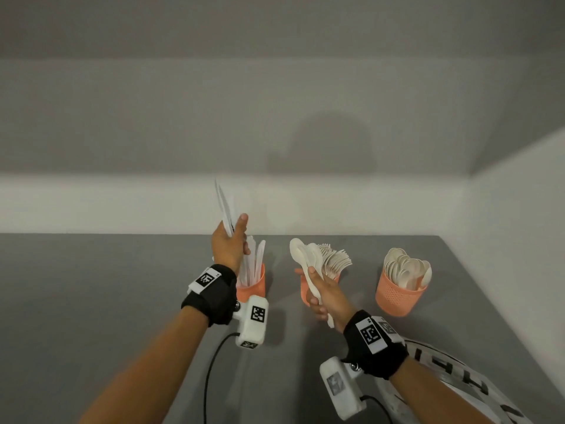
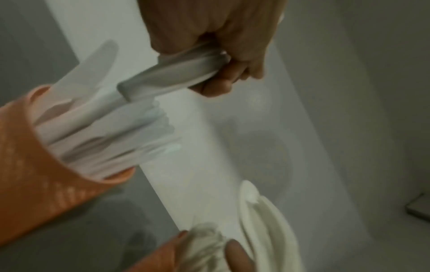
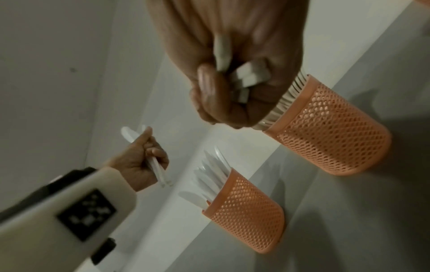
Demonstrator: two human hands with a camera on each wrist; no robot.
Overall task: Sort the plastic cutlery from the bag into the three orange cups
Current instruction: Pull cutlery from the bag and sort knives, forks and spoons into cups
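Three orange mesh cups stand in a row on the grey table. The left cup (image 1: 253, 287) holds white knives, the middle cup (image 1: 305, 293) holds forks (image 1: 336, 261), and the right cup (image 1: 397, 296) holds spoons. My left hand (image 1: 229, 243) grips a few white knives (image 1: 224, 206) raised above the left cup. In front of the middle cup, my right hand (image 1: 321, 293) grips a bunch of cream spoons (image 1: 305, 255) by their handles. In the left wrist view the knife handles (image 2: 177, 71) sit in the fist above the knife cup (image 2: 30, 165). The right wrist view shows the spoon handles (image 3: 244, 77) in the fist.
A white bag with black lettering (image 1: 452, 381) lies at the table's near right corner. White walls close the table at the back and right. Cables (image 1: 211, 368) run from the wrist cameras across the near table.
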